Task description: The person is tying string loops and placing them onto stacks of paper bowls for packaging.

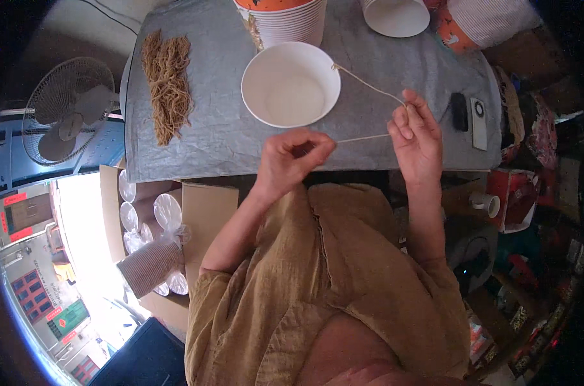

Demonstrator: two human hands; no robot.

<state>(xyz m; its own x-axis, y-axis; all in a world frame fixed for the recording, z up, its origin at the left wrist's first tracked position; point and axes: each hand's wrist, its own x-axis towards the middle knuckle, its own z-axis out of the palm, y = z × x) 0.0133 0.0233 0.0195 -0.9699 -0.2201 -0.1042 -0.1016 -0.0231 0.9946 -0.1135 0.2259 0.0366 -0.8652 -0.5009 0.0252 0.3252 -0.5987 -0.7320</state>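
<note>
A thin beige string (369, 84) runs from the right rim of a white paper bucket (285, 90) up to the fingers of my right hand (417, 138). From there it stretches left to my left hand (292, 157), which pinches its other stretch just in front of the bucket. Both hands are closed on the string and hold it off the table. The bucket's open mouth faces me and its inside is white. At the left of the table lies a bundle of brown strings (166, 87).
Stacked orange-and-white buckets (292, 22) stand behind. Another white bucket (396, 16) and a tipped stack (491, 22) are at the far right. A dark phone-like object (459, 111) lies by a white device (478, 125). Left are a fan (66, 122) and a carton (208, 215) of wrapped stacks.
</note>
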